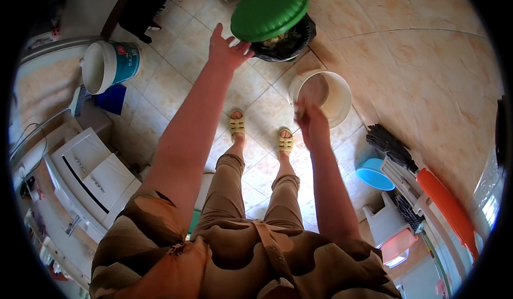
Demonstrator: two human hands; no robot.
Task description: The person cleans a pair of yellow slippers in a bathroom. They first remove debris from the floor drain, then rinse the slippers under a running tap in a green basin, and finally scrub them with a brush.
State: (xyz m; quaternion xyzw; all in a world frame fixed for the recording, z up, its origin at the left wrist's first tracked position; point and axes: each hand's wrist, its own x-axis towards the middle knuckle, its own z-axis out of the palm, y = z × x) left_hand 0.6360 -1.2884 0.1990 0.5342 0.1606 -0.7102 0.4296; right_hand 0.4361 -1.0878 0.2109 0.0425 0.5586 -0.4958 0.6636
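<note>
My left hand (231, 51) is held out with its fingers apart, at the edge of a round green plastic lid (270, 12); whether the fingertips touch it is unclear. That lid sits tilted over a bin (306, 38) lined with a black bag, and pale scraps show inside. At the near left rim of a white plastic bucket (340, 98), my right hand (312, 118) is curled with its fingers closed on the rim; the fingertips are blurred. The bucket leans, and its round inner bottom shows pale and greyish.
Left of me are a white and teal bucket (126, 62), a blue dustpan (111, 98), a broom (77, 100) and a white drawer cabinet (94, 174). On the right stand a light blue basin (376, 174), a dark folded umbrella (390, 146), a white stool (386, 214) and a tiled wall (404, 70).
</note>
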